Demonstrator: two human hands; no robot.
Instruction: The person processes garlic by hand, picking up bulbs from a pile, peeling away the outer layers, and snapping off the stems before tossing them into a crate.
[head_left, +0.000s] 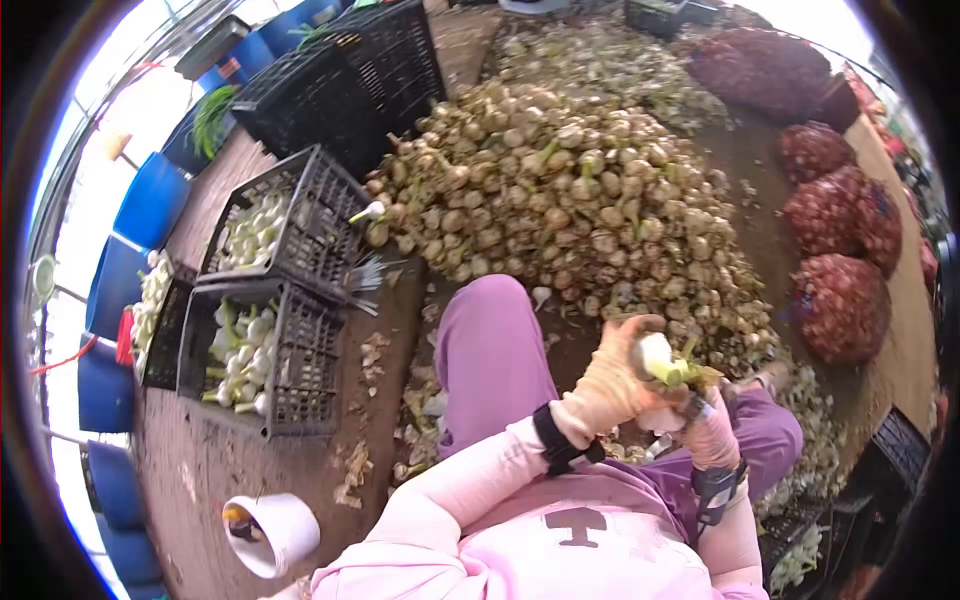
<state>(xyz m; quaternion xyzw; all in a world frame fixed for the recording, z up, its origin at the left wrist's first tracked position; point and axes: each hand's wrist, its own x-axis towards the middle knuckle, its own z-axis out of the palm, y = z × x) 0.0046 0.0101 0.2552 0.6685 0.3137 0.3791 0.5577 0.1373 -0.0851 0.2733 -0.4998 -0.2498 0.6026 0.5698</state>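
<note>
My left hand [612,380], in a stained light glove, is closed round a white garlic bulb [655,352] with a green stem stub pointing right. Just below and to the right, my right hand [710,436], also gloved, is close to the stub; its fingers are bent, and what they hold is too small to make out. A second pale bulb or peel [660,420] shows between the hands. Beyond them spreads a large heap of unpeeled garlic bulbs [560,190].
Black crates [310,365] of cleaned white garlic stand at the left, with a white bucket [290,535] nearer me. Tall black crates [345,85] rise behind. Red net sacks [842,305] lie at the right, blue barrels [150,205] at the far left. Peelings litter the floor.
</note>
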